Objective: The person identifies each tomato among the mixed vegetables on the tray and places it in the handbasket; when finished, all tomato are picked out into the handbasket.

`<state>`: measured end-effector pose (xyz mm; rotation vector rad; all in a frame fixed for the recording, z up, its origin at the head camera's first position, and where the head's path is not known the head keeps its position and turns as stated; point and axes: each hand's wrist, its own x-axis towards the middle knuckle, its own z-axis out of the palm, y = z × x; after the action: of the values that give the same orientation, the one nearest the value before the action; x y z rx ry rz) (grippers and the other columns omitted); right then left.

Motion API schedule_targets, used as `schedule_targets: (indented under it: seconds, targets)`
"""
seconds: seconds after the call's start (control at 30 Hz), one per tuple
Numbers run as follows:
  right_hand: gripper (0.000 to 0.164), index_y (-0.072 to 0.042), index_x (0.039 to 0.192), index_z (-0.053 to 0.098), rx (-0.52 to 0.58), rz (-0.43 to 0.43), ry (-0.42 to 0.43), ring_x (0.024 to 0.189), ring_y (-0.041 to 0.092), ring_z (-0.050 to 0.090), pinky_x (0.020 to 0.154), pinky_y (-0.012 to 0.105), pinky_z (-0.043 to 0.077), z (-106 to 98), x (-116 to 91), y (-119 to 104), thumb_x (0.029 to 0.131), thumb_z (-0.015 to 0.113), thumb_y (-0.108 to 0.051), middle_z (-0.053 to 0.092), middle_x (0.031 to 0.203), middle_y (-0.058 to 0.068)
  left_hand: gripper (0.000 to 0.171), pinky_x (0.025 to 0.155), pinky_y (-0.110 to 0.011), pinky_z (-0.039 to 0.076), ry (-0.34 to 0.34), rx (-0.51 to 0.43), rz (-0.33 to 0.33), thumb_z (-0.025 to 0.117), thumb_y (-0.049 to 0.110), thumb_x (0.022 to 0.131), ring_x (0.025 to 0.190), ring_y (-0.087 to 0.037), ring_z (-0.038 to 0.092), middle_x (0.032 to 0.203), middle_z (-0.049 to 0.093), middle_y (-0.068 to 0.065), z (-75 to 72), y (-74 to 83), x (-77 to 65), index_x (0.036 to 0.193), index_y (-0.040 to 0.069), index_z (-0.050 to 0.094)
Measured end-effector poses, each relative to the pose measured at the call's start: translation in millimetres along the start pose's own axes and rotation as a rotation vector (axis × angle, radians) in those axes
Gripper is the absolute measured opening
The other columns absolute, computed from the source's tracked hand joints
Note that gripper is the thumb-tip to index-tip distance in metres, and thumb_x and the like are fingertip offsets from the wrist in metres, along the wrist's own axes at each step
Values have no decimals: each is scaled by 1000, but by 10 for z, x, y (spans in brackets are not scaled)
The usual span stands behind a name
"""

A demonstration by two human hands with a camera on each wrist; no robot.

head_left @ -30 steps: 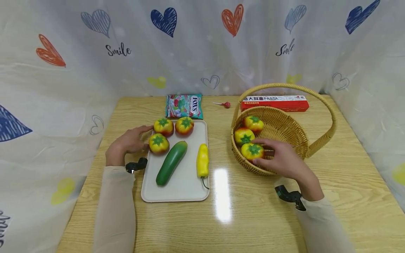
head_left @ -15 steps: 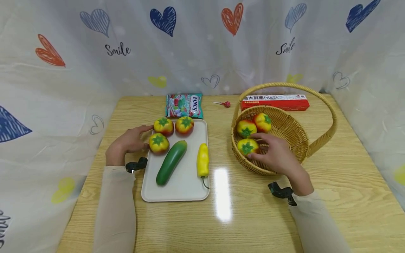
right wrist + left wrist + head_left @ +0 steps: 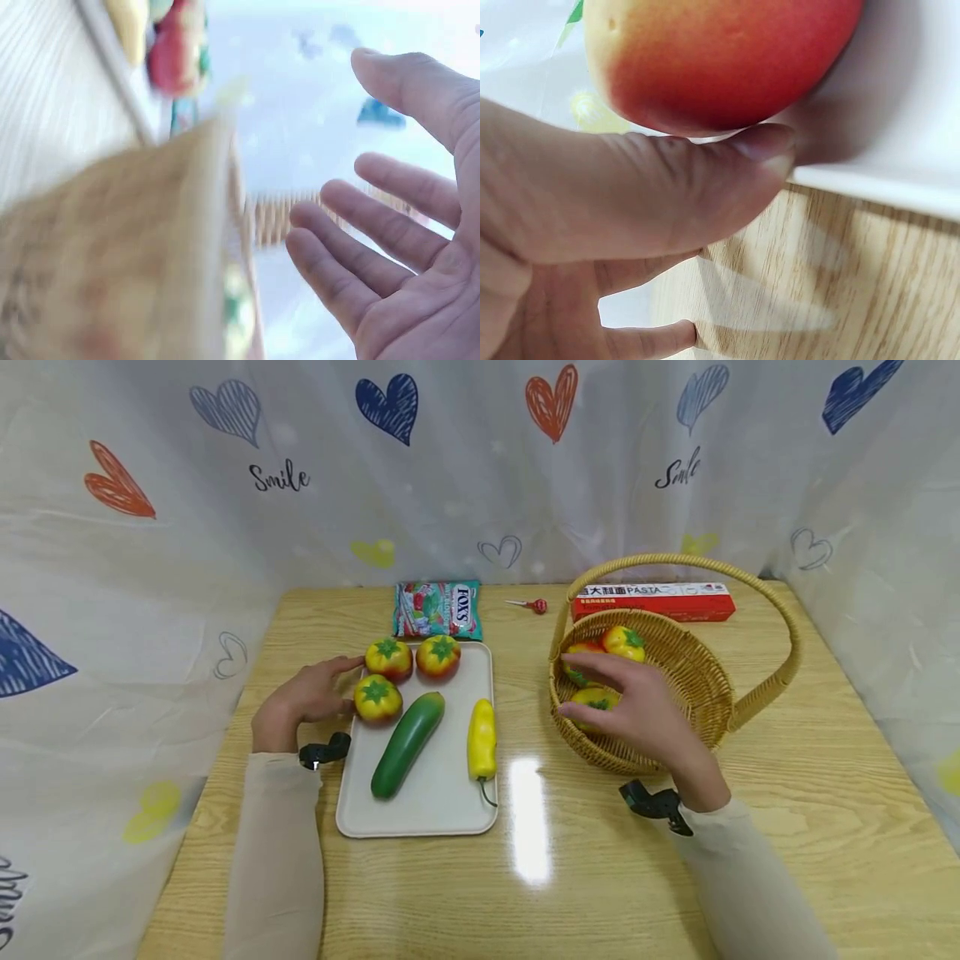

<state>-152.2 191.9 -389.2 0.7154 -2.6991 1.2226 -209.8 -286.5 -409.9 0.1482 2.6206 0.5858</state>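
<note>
My left hand (image 3: 306, 693) rests at the left edge of the white tray (image 3: 416, 814), its thumb against a yellow-red persimmon (image 3: 377, 698) in the left wrist view and the other fingers extended. Two more persimmons sit at the tray's back, above a green cucumber (image 3: 407, 745) and a yellow pepper (image 3: 482, 739). Over the wicker basket (image 3: 701, 689) hovers my right hand (image 3: 648, 710), fingers spread and holding nothing. Below it in the basket lie three persimmons (image 3: 624, 643), two of them partly hidden by the fingers.
The basket's tall arched handle (image 3: 675, 560) rises above its rim. Behind it lies a red pasta box (image 3: 667, 603). A lollipop (image 3: 538, 606) and a teal candy bag (image 3: 437, 610) lie near the table's back edge, before a hanging curtain.
My right hand has shifted the front persimmon left in the basket and released it, its fingers spreading. The rear persimmon has moved right. My left hand stays put.
</note>
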Motion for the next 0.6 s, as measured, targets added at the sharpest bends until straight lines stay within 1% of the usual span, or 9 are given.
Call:
schedule_targets:
  seconds: [0.13, 0.3, 0.4, 0.5, 0.6]
  targets:
    - [64, -13, 146, 71, 61, -57, -43, 130, 30, 74, 112, 48, 60, 197, 258, -216, 88, 94, -27, 74, 145, 8, 82, 127, -81, 22, -1, -1, 1, 73, 20, 100, 161, -60, 23, 176, 31, -30, -1, -4, -2, 172, 14, 35]
    - [58, -13, 144, 73, 183, -96, -22, 133, 28, 71, 118, 47, 56, 500, 597, -435, 91, 92, -28, 74, 145, 5, 82, 126, -80, 24, -5, -23, -15, 73, 18, 100, 162, -60, 23, 176, 30, -29, 10, -10, 7, 173, 16, 35]
    - [55, -13, 143, 74, 254, -119, -14, 135, 26, 71, 119, 44, 55, 688, 806, -510, 92, 91, -25, 75, 144, 4, 82, 126, -80, 26, -4, -32, -22, 74, 17, 101, 162, -59, 24, 177, 30, -29, 11, -10, 7, 173, 17, 36]
    - [52, -11, 141, 75, 318, -126, -30, 134, 26, 72, 118, 42, 56, 859, 1003, -553, 93, 90, -23, 76, 142, 5, 81, 127, -79, 26, -2, -25, -17, 73, 17, 101, 162, -59, 24, 176, 30, -30, 9, -5, 6, 172, 16, 36]
    - [49, -11, 141, 76, 373, -113, -56, 132, 25, 73, 116, 46, 58, 1001, 1173, -581, 95, 88, -24, 77, 141, 5, 81, 127, -79, 26, -3, -24, -13, 74, 17, 101, 162, -59, 25, 176, 31, -30, 8, 2, 3, 172, 14, 36]
